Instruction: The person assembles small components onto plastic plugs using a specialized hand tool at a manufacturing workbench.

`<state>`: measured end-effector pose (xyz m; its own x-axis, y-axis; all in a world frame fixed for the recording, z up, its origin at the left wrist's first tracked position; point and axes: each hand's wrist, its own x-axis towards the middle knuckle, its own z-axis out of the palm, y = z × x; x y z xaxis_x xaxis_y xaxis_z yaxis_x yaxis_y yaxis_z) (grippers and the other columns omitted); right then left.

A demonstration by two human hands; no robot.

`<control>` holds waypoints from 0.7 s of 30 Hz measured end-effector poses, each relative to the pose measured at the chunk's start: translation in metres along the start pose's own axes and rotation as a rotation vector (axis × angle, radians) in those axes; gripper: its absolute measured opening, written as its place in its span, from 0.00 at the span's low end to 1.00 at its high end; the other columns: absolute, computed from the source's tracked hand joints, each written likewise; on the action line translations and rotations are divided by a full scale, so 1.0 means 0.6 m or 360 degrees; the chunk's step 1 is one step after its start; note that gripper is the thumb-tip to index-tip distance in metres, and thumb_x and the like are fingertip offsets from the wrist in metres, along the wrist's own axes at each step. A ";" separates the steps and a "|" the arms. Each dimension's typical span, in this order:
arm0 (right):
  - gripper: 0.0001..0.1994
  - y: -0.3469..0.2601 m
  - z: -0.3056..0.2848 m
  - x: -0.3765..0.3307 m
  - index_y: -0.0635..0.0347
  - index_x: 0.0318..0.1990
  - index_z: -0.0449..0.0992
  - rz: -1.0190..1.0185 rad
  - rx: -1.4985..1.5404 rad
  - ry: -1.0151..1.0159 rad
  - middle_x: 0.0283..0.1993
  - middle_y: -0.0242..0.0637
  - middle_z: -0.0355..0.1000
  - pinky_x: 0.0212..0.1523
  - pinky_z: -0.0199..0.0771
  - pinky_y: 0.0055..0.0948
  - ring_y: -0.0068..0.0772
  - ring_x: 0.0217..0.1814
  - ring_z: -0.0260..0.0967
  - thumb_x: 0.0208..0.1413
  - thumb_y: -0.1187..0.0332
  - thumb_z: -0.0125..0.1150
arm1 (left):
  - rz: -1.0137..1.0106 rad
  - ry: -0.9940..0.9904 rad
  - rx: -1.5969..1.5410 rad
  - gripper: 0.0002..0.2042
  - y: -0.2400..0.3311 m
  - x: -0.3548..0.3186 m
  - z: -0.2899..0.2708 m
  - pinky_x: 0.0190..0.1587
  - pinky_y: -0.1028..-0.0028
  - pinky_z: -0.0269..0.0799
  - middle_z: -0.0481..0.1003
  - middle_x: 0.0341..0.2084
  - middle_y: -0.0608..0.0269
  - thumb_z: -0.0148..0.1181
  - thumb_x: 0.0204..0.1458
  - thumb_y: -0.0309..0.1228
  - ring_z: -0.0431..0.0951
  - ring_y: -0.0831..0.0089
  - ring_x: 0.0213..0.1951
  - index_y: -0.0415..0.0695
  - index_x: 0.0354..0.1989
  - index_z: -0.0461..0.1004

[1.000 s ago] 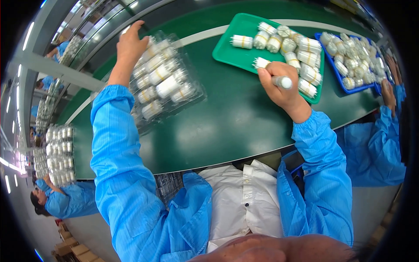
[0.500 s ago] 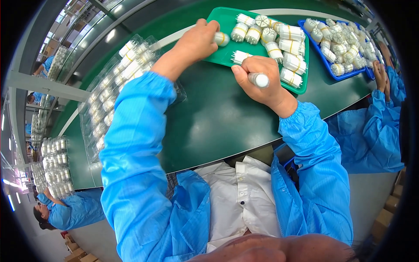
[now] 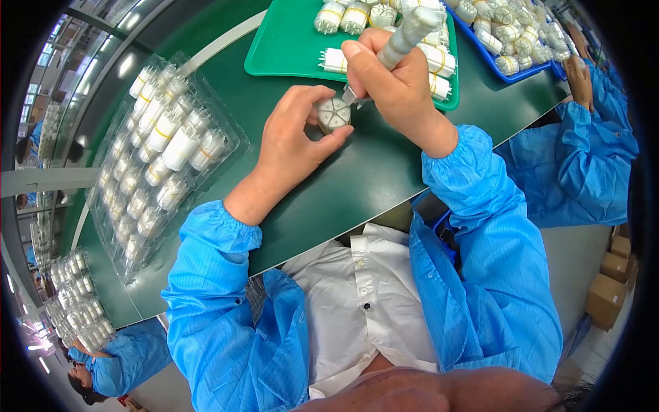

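Observation:
My left hand [image 3: 288, 141] grips a short white cylinder [image 3: 335, 115] between thumb and fingers, over the green table. Its round end faces up and shows wedge-shaped segments. My right hand [image 3: 398, 89] is closed round the thick grey-white handle of a hand tool [image 3: 410, 38]. The tool's flat metal tip [image 3: 351, 95] is right beside the cylinder's upper edge; whether it touches I cannot tell. Just beyond my hands lies a green tray [image 3: 285, 44] with several white cylinders in it, banded in yellow; my right hand hides some of them.
On the left a clear plastic tray [image 3: 233, 141] holds rows of white cylinders. A blue tray [image 3: 511, 79] heaped with more cylinders stands at the far right, near a co-worker's hands [image 3: 579, 81]. Another person in blue [image 3: 134, 360] sits at the lower left.
My left hand has come from the green tray's left edge toward me with the cylinder. My right hand has tilted the tool so its tip meets the cylinder's side. The view has shifted.

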<state>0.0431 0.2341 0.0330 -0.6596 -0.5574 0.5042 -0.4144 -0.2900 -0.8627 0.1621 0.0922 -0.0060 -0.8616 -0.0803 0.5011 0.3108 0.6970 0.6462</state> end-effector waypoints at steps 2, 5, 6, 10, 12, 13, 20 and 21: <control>0.15 0.009 -0.002 0.000 0.58 0.24 0.67 -0.0005 -0.0119 -0.0064 0.18 0.24 0.64 0.22 0.57 0.22 0.13 0.21 0.58 0.65 0.66 0.57 | -0.0035 0.0024 -0.0007 0.24 0.001 0.000 0.003 0.36 0.72 0.76 0.73 0.40 0.59 0.76 0.40 0.27 0.75 0.69 0.33 0.40 0.47 0.74; 0.16 0.012 0.001 0.004 0.57 0.23 0.67 0.0019 -0.0190 -0.0125 0.18 0.25 0.65 0.22 0.56 0.21 0.13 0.21 0.57 0.66 0.65 0.55 | -0.0040 0.0008 0.0029 0.26 0.000 0.000 0.001 0.40 0.71 0.77 0.74 0.42 0.59 0.75 0.40 0.26 0.76 0.68 0.36 0.41 0.50 0.72; 0.16 0.012 0.002 0.005 0.56 0.23 0.67 0.0049 -0.0146 -0.0119 0.18 0.25 0.65 0.22 0.56 0.21 0.13 0.21 0.57 0.66 0.65 0.55 | -0.0042 0.0007 0.0026 0.26 -0.003 -0.001 0.003 0.40 0.71 0.77 0.74 0.42 0.59 0.75 0.40 0.26 0.76 0.68 0.36 0.41 0.50 0.72; 0.17 0.016 0.002 0.008 0.56 0.23 0.66 0.0051 -0.0067 -0.0118 0.18 0.25 0.64 0.22 0.56 0.22 0.13 0.21 0.57 0.66 0.65 0.55 | -0.0122 0.0066 -0.0173 0.29 -0.014 -0.002 0.006 0.46 0.69 0.76 0.75 0.43 0.59 0.73 0.41 0.25 0.76 0.66 0.41 0.41 0.54 0.68; 0.17 0.014 0.006 0.007 0.56 0.23 0.65 0.0066 -0.0136 -0.0114 0.18 0.24 0.63 0.23 0.56 0.22 0.13 0.21 0.56 0.66 0.65 0.55 | -0.0133 0.0048 -0.0203 0.30 -0.012 -0.001 0.006 0.47 0.69 0.75 0.75 0.43 0.59 0.72 0.41 0.25 0.76 0.65 0.42 0.41 0.55 0.67; 0.17 0.014 0.008 0.007 0.56 0.23 0.65 0.0063 -0.0135 -0.0118 0.18 0.24 0.63 0.23 0.56 0.22 0.13 0.21 0.56 0.66 0.65 0.55 | -0.0118 0.0058 -0.0166 0.30 -0.010 0.001 0.005 0.47 0.69 0.75 0.75 0.43 0.59 0.72 0.41 0.25 0.76 0.65 0.42 0.41 0.55 0.67; 0.16 0.006 0.005 -0.001 0.58 0.23 0.67 0.0010 -0.0095 -0.0141 0.19 0.25 0.65 0.23 0.57 0.22 0.14 0.22 0.58 0.65 0.65 0.56 | -0.0353 -0.0009 0.0096 0.29 -0.002 -0.010 0.008 0.48 0.69 0.76 0.75 0.46 0.56 0.72 0.42 0.26 0.77 0.64 0.44 0.41 0.54 0.66; 0.16 0.001 0.002 0.000 0.59 0.23 0.68 0.0108 0.0129 -0.0071 0.19 0.26 0.67 0.23 0.59 0.24 0.14 0.23 0.60 0.63 0.64 0.57 | -0.0350 -0.0008 0.0102 0.29 -0.004 -0.011 0.007 0.48 0.69 0.76 0.75 0.46 0.56 0.72 0.42 0.26 0.77 0.64 0.44 0.41 0.54 0.66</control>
<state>0.0439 0.2328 0.0322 -0.6550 -0.6116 0.4437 -0.3163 -0.3115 -0.8961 0.1653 0.0937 -0.0132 -0.9079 -0.2318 0.3491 0.0893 0.7069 0.7016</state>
